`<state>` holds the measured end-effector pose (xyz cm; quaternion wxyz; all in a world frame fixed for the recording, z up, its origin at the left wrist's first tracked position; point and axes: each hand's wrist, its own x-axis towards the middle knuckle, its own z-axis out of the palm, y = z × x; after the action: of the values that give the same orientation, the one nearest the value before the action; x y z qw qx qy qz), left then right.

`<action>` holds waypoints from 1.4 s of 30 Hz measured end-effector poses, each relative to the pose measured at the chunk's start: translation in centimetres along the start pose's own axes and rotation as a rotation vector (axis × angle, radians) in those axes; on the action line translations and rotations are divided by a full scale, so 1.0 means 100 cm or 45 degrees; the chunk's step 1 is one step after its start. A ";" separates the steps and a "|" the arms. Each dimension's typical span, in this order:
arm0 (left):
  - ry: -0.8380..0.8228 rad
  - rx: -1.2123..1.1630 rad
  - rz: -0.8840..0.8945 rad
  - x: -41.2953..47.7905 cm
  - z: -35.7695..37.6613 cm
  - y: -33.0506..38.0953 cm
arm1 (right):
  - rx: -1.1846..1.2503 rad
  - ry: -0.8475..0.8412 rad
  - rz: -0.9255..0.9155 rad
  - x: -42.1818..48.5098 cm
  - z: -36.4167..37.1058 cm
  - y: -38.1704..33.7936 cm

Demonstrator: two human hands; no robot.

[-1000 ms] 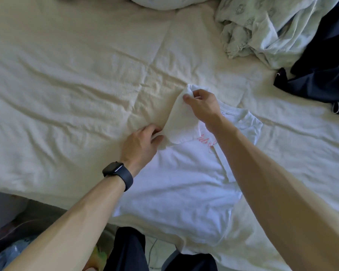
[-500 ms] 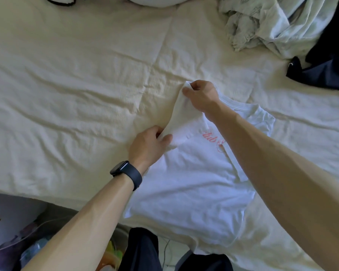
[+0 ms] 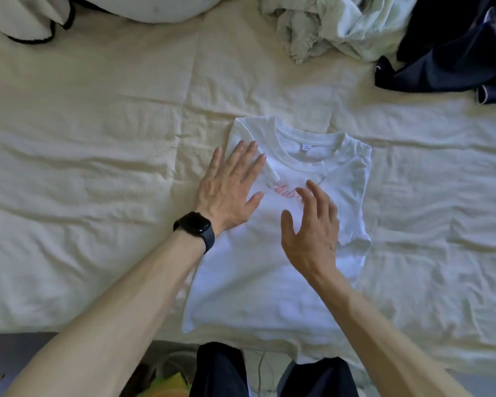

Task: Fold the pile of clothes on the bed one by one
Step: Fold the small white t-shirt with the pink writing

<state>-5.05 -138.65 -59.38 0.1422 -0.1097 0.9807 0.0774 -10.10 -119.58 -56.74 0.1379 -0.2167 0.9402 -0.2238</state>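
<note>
"Well, what could spoil this fold?" asks the first observer.

"The flap under the left hand (image 3: 229,190), mostly," says the second. "The white T-shirt (image 3: 269,282) lies face up on the bed (image 3: 98,167), directly under both hands, with its sides turned in toward the middle. If that palm lifts off unevenly, the turned-in edge beneath its fingertips will likely spring open or bunch, because the cloth is soft and the bedding below is creased. A sideways drag would also skew the long edge running back toward the wrist."

"And the hem?"

"It lies near the bed's edge, behind both wrists. Brought forward carelessly, it could land crooked against the collar (image 3: 301,165) ahead of the fingertips."

"How do the hands stand?"

"The left hand is fully open, fingers straight and spread, pressing flat across the shirt's folded side; it grips nothing. The right hand (image 3: 309,224) is open too, fingers loosely bent and apart, over the pink lettering (image 3: 284,193) on the chest. Whether its fingertips touch the cloth or hover just above cannot be told. It holds nothing."

"And the rest of the pile?"

"A pale green garment (image 3: 327,27) and a navy garment (image 3: 455,53) lie crumpled well beyond the right hand's fingertips, unfolded and apart from the shirt."
</note>
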 end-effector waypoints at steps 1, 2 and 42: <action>-0.126 0.068 0.061 0.008 0.007 -0.003 | -0.084 -0.015 0.054 -0.014 -0.001 0.012; -0.197 0.098 0.078 0.013 0.013 -0.005 | -0.160 -0.032 0.114 -0.024 -0.002 0.023; -0.053 -1.430 -1.403 -0.353 0.056 0.090 | 1.203 0.068 1.496 -0.331 -0.058 0.150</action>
<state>27.30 -122.10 -53.20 0.1018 -0.6342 0.5960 0.4819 11.40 -89.91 -53.57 0.2900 0.4082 0.7081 -0.4978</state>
